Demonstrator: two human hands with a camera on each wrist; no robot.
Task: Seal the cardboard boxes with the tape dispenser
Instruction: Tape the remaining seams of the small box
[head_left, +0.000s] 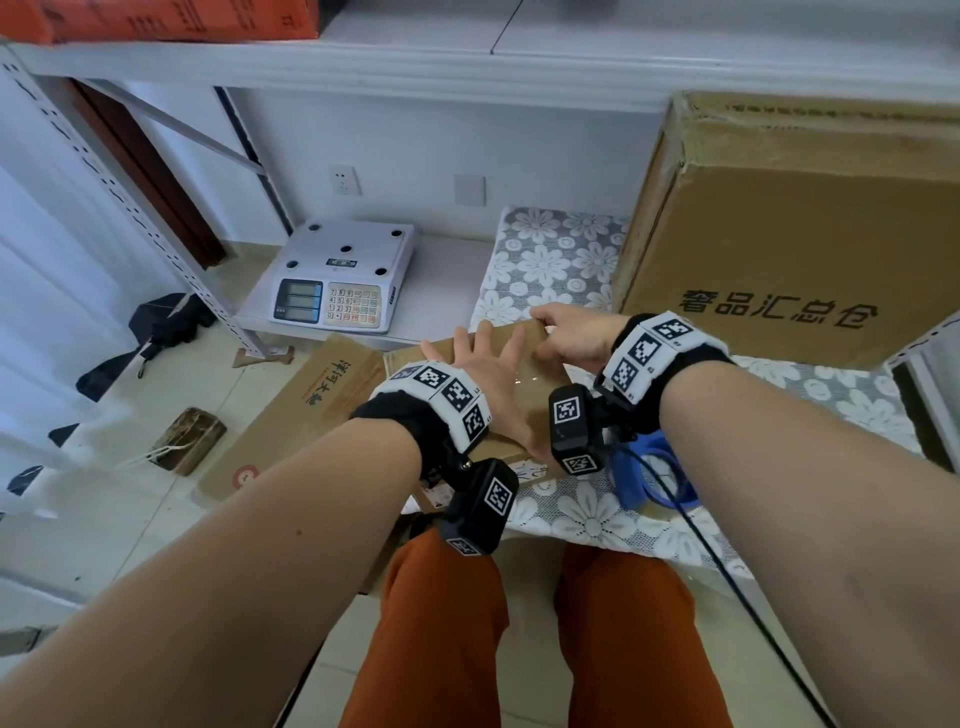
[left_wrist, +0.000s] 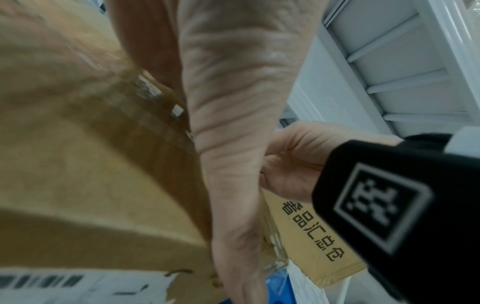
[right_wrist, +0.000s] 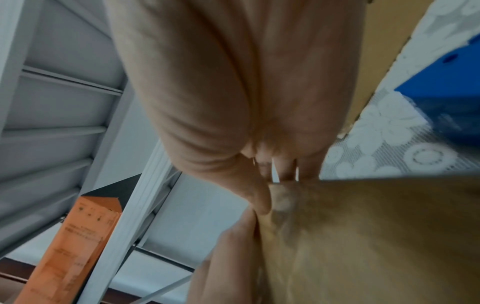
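Note:
A small cardboard box (head_left: 540, 382) lies on the flower-patterned cloth (head_left: 571, 512), with clear tape (left_wrist: 145, 115) shining across its top. My left hand (head_left: 485, 361) presses flat on the box top, fingers spread. My right hand (head_left: 563, 330) grips the box's far right corner, thumb on top and fingers curled over the edge (right_wrist: 275, 185). The blue tape dispenser (head_left: 652, 475) lies on the cloth to the right of the box, below my right wrist, with no hand on it. It also shows as the blue tape dispenser (right_wrist: 446, 102) in the right wrist view.
A large brown carton (head_left: 795, 234) with black characters stands at the back right. A white weighing scale (head_left: 343, 275) sits on the low shelf to the left. Flattened cardboard (head_left: 306, 410) and a black umbrella (head_left: 156, 322) lie on the floor. An orange box (head_left: 171, 21) is on the top shelf.

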